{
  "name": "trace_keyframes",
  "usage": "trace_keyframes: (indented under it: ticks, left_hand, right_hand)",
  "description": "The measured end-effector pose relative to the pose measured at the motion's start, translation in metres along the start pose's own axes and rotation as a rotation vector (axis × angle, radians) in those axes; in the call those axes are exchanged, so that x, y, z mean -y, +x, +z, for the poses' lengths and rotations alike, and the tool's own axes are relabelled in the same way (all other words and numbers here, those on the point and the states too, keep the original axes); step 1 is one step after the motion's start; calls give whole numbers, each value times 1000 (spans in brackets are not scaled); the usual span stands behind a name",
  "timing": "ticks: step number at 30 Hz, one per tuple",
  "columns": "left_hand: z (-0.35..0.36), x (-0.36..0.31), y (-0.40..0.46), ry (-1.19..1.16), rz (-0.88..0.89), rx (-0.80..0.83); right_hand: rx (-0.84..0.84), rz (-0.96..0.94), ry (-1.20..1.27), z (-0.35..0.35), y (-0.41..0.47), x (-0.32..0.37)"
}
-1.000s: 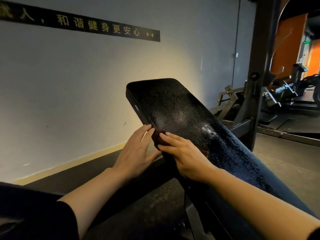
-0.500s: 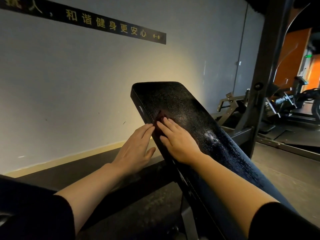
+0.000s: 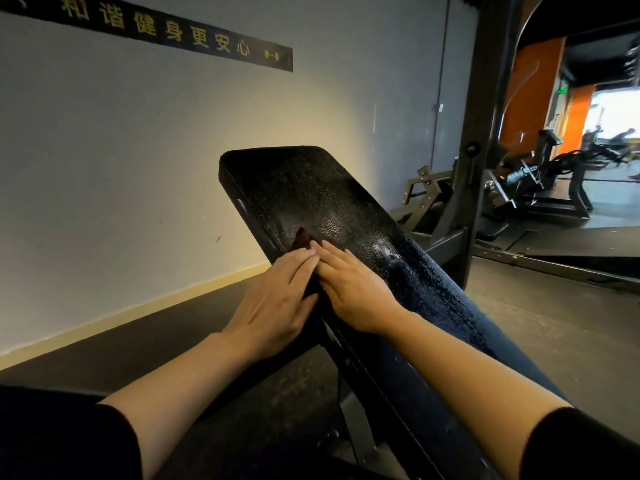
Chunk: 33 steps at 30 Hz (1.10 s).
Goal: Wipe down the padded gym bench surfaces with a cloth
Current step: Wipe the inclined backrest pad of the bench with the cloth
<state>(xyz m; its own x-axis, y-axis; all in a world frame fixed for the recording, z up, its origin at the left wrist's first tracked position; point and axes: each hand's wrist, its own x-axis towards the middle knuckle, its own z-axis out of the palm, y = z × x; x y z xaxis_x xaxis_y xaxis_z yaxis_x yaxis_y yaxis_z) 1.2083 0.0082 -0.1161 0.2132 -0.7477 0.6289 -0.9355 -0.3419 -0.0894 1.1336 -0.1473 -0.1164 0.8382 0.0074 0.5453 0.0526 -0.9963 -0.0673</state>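
Our left hand [image 3: 273,303] and right hand [image 3: 356,292] flat, fingers [image 3: 332,249] extended, pressing dark cloth [image 3: 303,239] on inclined black bench pad [image 3: 311,188]

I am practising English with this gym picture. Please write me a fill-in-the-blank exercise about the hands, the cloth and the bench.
1. Both hands press a dark ____ onto the bench pad.
2. The left hand and the right hand lie ____ by side.
3. The pad's colour is ____.
4. The sign hangs on the ____.

Missing words: cloth; side; black; wall
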Motion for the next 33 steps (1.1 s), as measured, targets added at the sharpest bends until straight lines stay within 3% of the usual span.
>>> trace_keyframes:
  ticks: [6,10,12,17,19,24,27,30,33]
  left_hand:
    - [11,-24,17,66,72,27]
    - [11,-37,32,-26,61,-56]
    - [16,-40,40,30,74,-55]
    - [37,-40,50,242,121,120]
    - [40,-40,51,268,123,133]
    - [44,-40,48,283,145,105]
    - [43,-39,49,282,150,106]
    - [43,-41,50,270,134,101]
    - [43,-43,48,248,130,80]
  right_hand:
    - [-20,308,-49,-4,23,-40]
    - [-36,84,23,-1,-11,-27]
    - [-31,73,11,-5,-17,-52]
    - [-50,441,54,-7,-1,-120]
    - [-75,405,71,-2,-5,-107]
    - [-95,92,116,-3,-38,-91]
    - [-64,310,94,-8,-26,-131]
    - [-125,466,88,-7,-14,-126]
    - [-130,250,86,-1,-23,-85]
